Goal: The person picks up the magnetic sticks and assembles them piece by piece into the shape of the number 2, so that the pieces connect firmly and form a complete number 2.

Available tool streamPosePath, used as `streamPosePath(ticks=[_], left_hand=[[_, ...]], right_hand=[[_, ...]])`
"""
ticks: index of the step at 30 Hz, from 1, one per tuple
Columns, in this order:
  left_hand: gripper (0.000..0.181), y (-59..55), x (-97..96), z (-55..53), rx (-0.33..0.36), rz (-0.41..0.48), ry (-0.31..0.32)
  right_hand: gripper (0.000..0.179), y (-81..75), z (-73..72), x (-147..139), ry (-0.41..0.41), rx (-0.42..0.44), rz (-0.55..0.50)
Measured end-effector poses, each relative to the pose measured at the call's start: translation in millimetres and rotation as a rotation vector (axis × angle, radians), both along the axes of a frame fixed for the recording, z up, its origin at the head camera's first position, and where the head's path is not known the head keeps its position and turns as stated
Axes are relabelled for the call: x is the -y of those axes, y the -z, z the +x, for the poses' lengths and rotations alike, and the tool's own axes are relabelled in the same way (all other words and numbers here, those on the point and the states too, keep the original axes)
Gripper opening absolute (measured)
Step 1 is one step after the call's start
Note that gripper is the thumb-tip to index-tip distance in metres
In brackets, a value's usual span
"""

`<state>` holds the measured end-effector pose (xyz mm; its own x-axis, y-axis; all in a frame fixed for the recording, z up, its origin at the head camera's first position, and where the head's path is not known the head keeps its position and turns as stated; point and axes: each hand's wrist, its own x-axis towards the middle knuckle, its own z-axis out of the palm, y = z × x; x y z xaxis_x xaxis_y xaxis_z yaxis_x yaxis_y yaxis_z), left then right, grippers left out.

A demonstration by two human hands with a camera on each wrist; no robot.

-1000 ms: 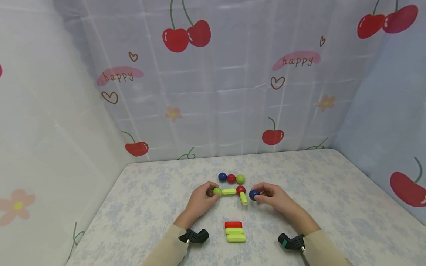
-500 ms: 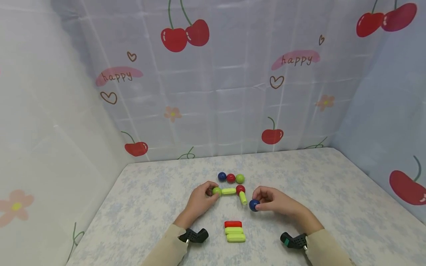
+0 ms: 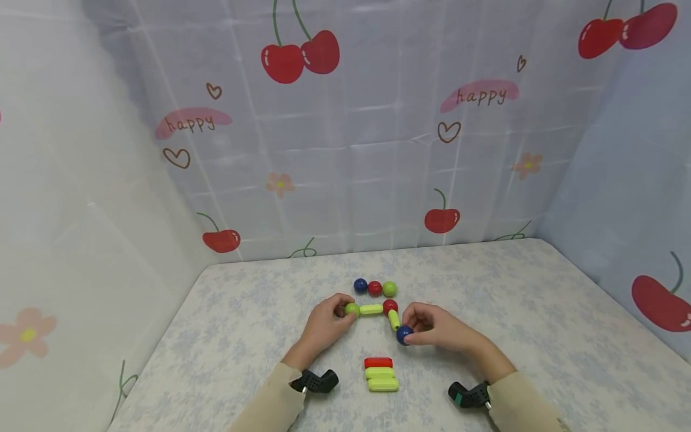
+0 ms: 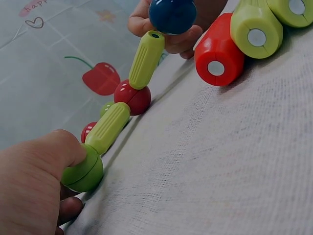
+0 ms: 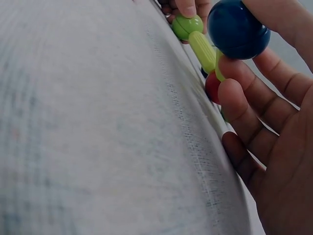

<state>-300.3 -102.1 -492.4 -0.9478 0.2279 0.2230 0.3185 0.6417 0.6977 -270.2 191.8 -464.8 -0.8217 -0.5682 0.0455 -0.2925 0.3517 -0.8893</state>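
Tabletop (image 3: 243,324): blue ball (image 3: 403,336) has neared a yellow-green rod (image 3: 394,319).

Your left forearm (image 3: 270,396) slanted up from the bottom edge, left of centre, and your right forearm (image 3: 523,405) from the lower right, both angled inward. In the lower middle, your left hand (image 3: 324,324) pinched between thumb and fingers; farther right, your right hand (image 3: 442,328) pinched too, its fingers (image 5: 247,117) half curled.
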Motion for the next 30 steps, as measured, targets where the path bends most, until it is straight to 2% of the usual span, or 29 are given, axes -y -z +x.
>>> streamPosePath(ticks=[10,20,30], left_hand=[[0.024,-0.3,-0.3,0.0,-0.003,0.000,0.002],[0.024,0.7,-0.6,1.1,-0.009,0.008,0.009],[0.025,-1.1,-0.7,1.8,-0.018,0.013,0.014]], right_hand=[[0.034,3.5,-0.5,3.4,0.029,-0.021,0.023],[0.034,0.9,4.8,7.8,0.046,-0.018,0.027],[0.033,7.3,2.8,14.1,0.046,-0.075,0.037]])
